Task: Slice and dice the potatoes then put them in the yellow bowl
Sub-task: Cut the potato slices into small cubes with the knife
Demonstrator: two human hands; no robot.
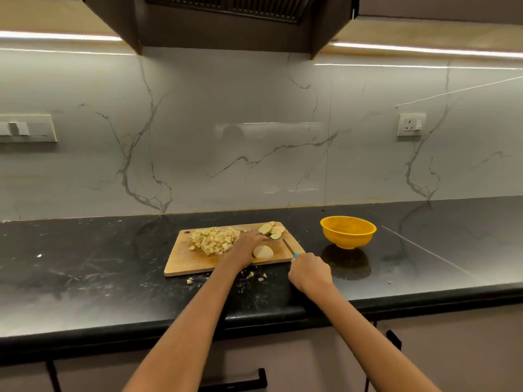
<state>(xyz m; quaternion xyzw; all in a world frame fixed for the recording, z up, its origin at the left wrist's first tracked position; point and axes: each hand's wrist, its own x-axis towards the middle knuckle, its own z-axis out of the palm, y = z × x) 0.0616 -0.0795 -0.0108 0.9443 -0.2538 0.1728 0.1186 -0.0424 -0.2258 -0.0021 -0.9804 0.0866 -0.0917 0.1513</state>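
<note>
My left hand [245, 248] lies flat on the board [181, 260], fingers straight beside a potato half [263, 252]. My right hand [310, 271] grips the knife [295, 255], pointing away-left.

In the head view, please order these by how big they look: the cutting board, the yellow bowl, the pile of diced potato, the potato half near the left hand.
1. Cutting board
2. Yellow bowl and pile of diced potato: they look alike, so unranked
3. Potato half
</note>
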